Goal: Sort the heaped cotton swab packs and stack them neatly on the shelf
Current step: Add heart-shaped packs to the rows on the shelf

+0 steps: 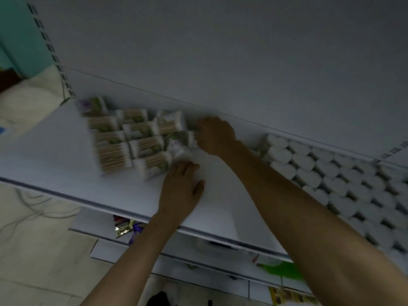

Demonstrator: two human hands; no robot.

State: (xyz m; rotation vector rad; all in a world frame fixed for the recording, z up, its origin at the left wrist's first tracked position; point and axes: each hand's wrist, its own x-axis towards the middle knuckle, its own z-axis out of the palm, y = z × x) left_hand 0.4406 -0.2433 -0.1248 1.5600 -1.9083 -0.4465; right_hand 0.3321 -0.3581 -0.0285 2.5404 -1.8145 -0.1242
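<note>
Several cotton swab packs (123, 138), clear wraps with wooden sticks and white tips, lie in rough rows on the white shelf (55, 155) toward its back left. My left hand (181, 191) lies on the shelf with its fingers touching the nearest packs (176, 153) at the right end of the group. My right hand (215, 135) reaches to the back of the group, and its fingers curl over a pack (192, 138) there. The frame is blurred, so the exact grip is unclear.
A dense block of white rolls (331, 177) fills the shelf's right side. The shelf's back panel (220, 51) rises just behind the packs. Lower shelves with wrapped goods (128, 228) and a green item (282, 269) show below the front edge.
</note>
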